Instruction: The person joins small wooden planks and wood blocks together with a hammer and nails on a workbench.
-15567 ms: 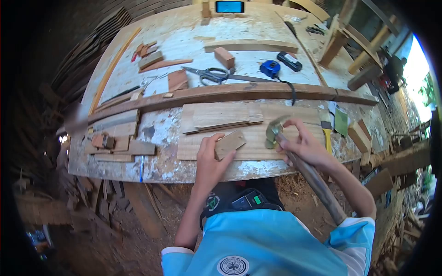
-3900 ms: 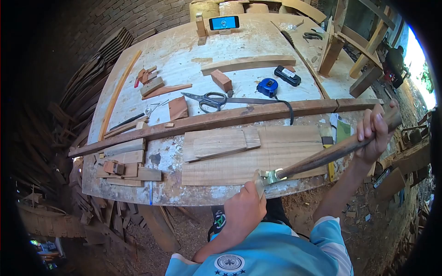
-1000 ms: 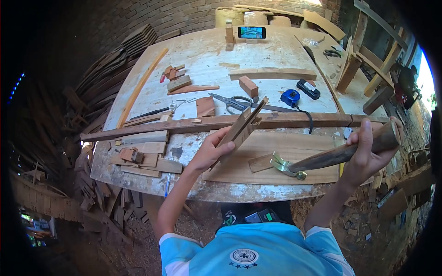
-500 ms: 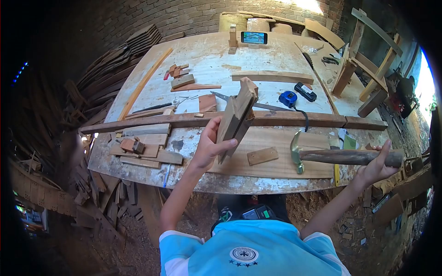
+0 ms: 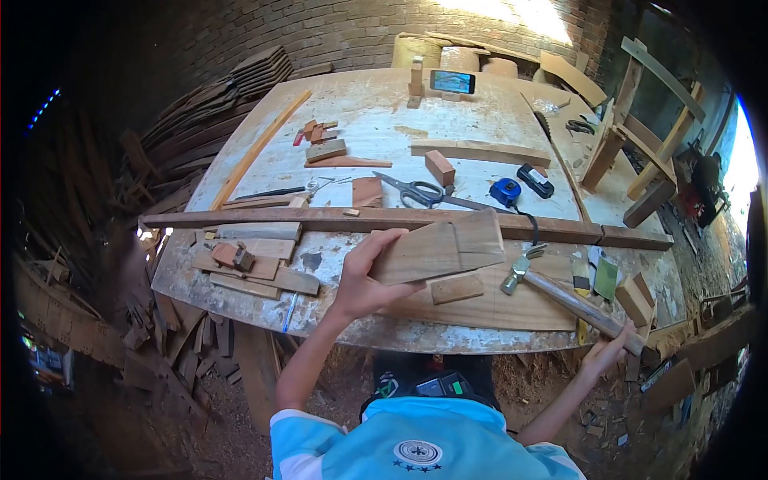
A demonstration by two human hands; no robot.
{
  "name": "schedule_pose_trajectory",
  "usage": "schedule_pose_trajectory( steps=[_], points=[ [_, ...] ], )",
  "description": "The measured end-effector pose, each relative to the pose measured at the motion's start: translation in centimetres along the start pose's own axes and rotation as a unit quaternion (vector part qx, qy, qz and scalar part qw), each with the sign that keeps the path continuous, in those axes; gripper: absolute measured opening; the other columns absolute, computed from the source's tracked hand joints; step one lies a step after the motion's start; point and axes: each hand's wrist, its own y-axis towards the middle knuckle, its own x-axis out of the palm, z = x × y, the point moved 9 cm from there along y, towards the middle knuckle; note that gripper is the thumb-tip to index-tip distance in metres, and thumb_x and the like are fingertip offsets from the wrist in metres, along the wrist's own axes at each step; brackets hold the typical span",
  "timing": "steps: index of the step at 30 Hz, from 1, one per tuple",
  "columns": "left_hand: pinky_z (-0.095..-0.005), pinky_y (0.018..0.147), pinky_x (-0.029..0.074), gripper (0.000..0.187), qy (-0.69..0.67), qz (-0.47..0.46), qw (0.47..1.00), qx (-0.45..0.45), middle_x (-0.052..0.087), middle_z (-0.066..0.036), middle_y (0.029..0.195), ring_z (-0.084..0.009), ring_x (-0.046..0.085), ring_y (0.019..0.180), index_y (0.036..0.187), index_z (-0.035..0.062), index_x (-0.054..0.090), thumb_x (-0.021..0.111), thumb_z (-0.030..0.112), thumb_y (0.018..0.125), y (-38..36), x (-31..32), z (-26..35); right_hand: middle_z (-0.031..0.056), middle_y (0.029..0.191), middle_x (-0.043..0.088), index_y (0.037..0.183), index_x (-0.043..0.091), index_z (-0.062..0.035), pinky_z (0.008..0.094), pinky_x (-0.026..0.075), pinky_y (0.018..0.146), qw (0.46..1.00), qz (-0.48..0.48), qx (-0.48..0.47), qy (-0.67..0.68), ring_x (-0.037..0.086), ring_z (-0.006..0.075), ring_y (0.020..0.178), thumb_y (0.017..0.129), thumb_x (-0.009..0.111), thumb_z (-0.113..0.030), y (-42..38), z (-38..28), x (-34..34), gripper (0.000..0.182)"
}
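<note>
My left hand (image 5: pixel 364 276) grips a wide wooden block (image 5: pixel 440 250) by its left end, thumb below and fingers above. A dark line crosses the block's face. In my right hand (image 5: pixel 610 350) is the handle of a claw hammer (image 5: pixel 572 302), its metal head toward the middle of the bench. Under both lies a broad flat board (image 5: pixel 512 314), with a small wooden piece (image 5: pixel 457 289) on it. Beyond the block, a long dark beam (image 5: pixel 336 219) runs across the bench. At the right edge stands another wooden block (image 5: pixel 634 299).
On the workbench (image 5: pixel 360 100) are scissors (image 5: pixel 420 192), a blue tape measure (image 5: pixel 506 191), a phone (image 5: pixel 453 82), a reddish block (image 5: pixel 439 166) and stacked offcuts (image 5: pixel 264 276). A wooden frame (image 5: pixel 660 128) stands at the right. Scrap wood lies around the bench.
The held block has turned from upright to nearly level, its broad face now showing. The hammer has dropped lower and tilted, with my right hand moving down and left. The camera view has shifted slightly.
</note>
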Motion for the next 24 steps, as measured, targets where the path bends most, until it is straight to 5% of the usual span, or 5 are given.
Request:
schedule_pose_trajectory(
  steps=[6, 12, 16, 19, 24],
  points=[
    [-0.0279, 0.085, 0.045, 0.06, -0.311, -0.072, 0.929, -0.184, 0.06, -0.01, 0.111, -0.0143, 0.058, 0.098, 0.124, -0.0008, 0.051, 0.075, 0.018, 0.072, -0.9, 2.6, -2.5, 0.0021, 0.066, 0.059, 0.093, 0.059, -0.0081, 0.0207, 0.038, 0.049, 0.96, -0.074, 0.187, -0.193, 0.06, 0.0113, 0.062, 0.085, 0.061, -0.048, 0.1, 3.6, -3.8, 0.041],
    [-0.026, 0.087, 0.043, 0.056, -0.293, -0.069, 0.932, -0.201, 0.06, -0.01, 0.112, -0.0133, 0.056, 0.1, 0.124, -0.0026, 0.05, 0.071, 0.023, 0.078, -1.3, 2.8, -3.6, -0.0008, 0.053, 0.048, 0.082, 0.061, -0.0064, 0.0204, 0.031, 0.04, 0.96, -0.081, 0.157, -0.217, 0.046, 0.0068, 0.043, 0.086, 0.056, -0.053, -0.3, 5.7, -4.1, 0.047],
    [-0.0233, 0.082, 0.044, 0.044, -0.302, -0.071, 0.907, -0.286, 0.061, -0.007, 0.108, -0.0098, 0.056, 0.095, 0.121, -0.0027, 0.054, 0.063, 0.024, 0.086, -2.2, 3.0, -5.1, 0.0029, 0.05, 0.05, 0.062, 0.054, -0.0016, 0.027, 0.037, 0.044, 0.892, -0.164, 0.091, -0.411, 0.047, 0.0105, 0.044, 0.09, 0.055, -0.043, 0.7, 5.2, -1.5, 0.05],
    [-0.0218, 0.074, 0.045, 0.044, -0.315, -0.079, 0.859, -0.395, 0.063, -0.005, 0.099, -0.0072, 0.056, 0.085, 0.121, -0.0015, 0.055, 0.06, 0.027, 0.088, -4.1, 3.0, -7.3, 0.0067, 0.054, 0.054, 0.067, 0.055, 0.0016, 0.0288, 0.04, 0.048, 0.795, -0.225, -0.124, -0.55, 0.051, 0.0134, 0.05, 0.088, 0.06, -0.031, -2.4, 1.4, 3.2, 0.039],
    [-0.0236, 0.08, 0.045, 0.043, -0.233, -0.103, 0.904, -0.344, 0.064, -0.007, 0.102, -0.0093, 0.058, 0.09, 0.118, -0.0015, 0.057, 0.068, 0.021, 0.082, -4.0, 2.2, -5.6, 0.0123, 0.075, 0.061, 0.083, 0.062, -0.0004, 0.034, 0.048, 0.064, 0.806, -0.453, -0.163, -0.343, 0.06, 0.0228, 0.069, 0.08, 0.065, -0.012, -14.0, -0.7, 13.6, 0.012]
  ],
)
